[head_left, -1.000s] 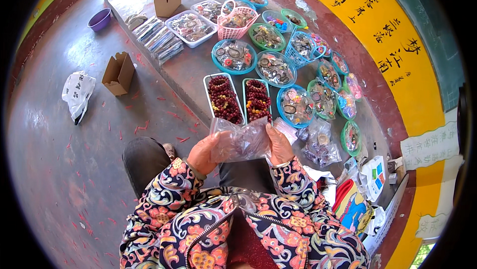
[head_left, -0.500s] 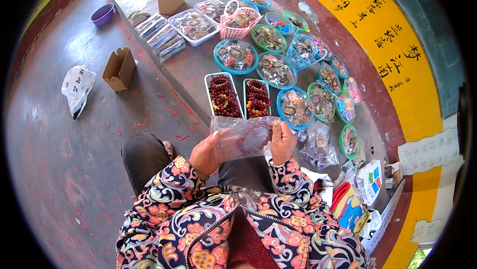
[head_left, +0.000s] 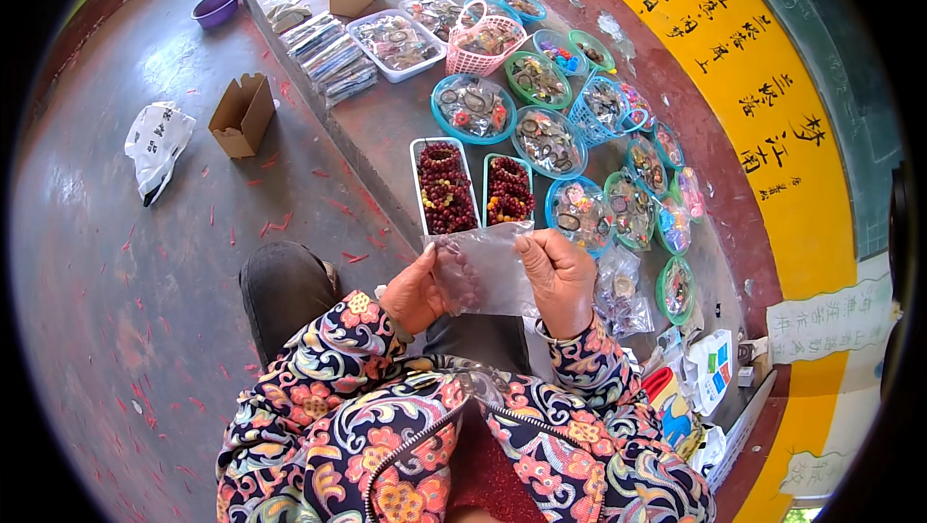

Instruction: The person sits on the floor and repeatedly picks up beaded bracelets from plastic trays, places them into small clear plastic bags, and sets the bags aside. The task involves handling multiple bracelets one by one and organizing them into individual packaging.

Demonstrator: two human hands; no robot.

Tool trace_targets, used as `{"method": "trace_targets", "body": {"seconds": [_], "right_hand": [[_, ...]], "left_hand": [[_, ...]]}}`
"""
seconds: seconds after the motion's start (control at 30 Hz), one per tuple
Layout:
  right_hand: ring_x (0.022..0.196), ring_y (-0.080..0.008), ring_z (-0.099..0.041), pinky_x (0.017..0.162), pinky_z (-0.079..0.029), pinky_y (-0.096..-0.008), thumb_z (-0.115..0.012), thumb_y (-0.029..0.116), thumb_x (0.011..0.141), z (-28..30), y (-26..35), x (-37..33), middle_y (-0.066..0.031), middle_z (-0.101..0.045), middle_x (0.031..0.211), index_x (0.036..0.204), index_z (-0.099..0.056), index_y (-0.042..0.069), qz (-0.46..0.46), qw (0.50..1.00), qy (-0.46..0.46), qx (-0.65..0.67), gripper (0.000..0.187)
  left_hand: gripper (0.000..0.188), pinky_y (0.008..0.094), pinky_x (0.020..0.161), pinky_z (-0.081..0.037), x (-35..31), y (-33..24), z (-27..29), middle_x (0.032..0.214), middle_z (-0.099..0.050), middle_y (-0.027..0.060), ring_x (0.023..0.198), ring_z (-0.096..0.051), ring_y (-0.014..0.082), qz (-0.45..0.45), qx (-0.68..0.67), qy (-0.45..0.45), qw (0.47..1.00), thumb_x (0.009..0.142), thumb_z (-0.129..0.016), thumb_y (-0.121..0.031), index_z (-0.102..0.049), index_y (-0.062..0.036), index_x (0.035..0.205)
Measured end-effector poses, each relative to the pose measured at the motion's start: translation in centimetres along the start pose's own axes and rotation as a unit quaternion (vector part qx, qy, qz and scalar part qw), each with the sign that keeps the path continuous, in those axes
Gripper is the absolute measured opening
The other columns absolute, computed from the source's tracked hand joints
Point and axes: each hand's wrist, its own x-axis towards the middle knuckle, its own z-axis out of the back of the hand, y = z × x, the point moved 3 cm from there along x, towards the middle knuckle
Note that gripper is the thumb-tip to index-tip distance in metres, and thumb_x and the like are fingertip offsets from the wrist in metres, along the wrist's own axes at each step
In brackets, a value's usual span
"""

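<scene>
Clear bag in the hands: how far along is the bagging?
Done: two trays of dark red beads sit filled on the ledge. In hand: left hand and right hand hold the clear bag up, something dark inside at its left. Left: not visibly sealed or set down.

I see two white trays of dark red beads (head_left: 444,185) on the ledge, round blue baskets of trinkets (head_left: 473,108) beyond, a pink basket (head_left: 486,45) farther off, cardboard boxes (head_left: 241,115) and a white bag (head_left: 154,141) left.
</scene>
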Motion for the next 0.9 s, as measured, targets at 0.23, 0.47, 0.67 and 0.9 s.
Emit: {"method": "trace_targets", "body": {"seconds": [0.23,0.47,0.67,0.9], "right_hand": [[0.053,-0.0052,-0.040,0.047,-0.035,-0.0206,-0.061,0.015,0.084,1.3,-1.2,1.2,0.0015,-0.048,0.059,0.085,-0.059,0.000,-0.015,0.999,0.036,0.015,0.015],[0.048,-0.0017,-0.040,0.042,-0.032,-0.0183,-0.058,0.015,0.086,3.1,-2.3,1.8,0.0039,-0.047,0.058,0.086,-0.060,0.000,-0.121,0.988,0.075,0.058,0.015],[0.040,-0.0023,-0.038,0.036,-0.030,-0.0167,-0.056,0.020,0.087,8.1,-7.2,2.4,-0.0009,-0.062,0.071,0.092,-0.062,0.001,-0.170,0.982,0.060,0.054,0.021],[0.042,-0.0015,-0.041,0.035,-0.036,-0.0160,-0.057,0.021,0.085,16.0,-17.6,0.4,-0.0011,-0.062,0.076,0.092,-0.063,0.001,-0.322,0.936,-0.011,0.143,0.022]], "left_hand": [[0.030,0.0481,0.083,-0.047,-0.1,-0.1,0.2,0.101,-0.055,0.0093,0.095,-0.056,0.0271,-0.030,0.001,-0.014,0.999,0.091,-0.045,-0.030,-0.048,-0.0048,0.107],[0.026,0.0430,0.077,-0.049,0.2,-0.4,0.3,0.102,-0.058,0.0132,0.088,-0.059,0.0261,-0.060,0.053,-0.074,0.994,0.091,-0.047,-0.025,-0.051,-0.0034,0.104],[0.022,0.0313,0.065,-0.042,1.2,-0.9,3.1,0.100,-0.058,0.0152,0.079,-0.058,0.0210,-0.103,0.002,0.022,0.994,0.091,-0.047,-0.024,-0.052,-0.0039,0.101],[0.020,0.0335,0.072,-0.047,1.0,-1.6,1.7,0.082,-0.050,0.0060,0.079,-0.051,0.0179,-0.125,0.040,-0.050,0.990,0.090,-0.051,-0.024,-0.048,-0.0041,0.093]]}}
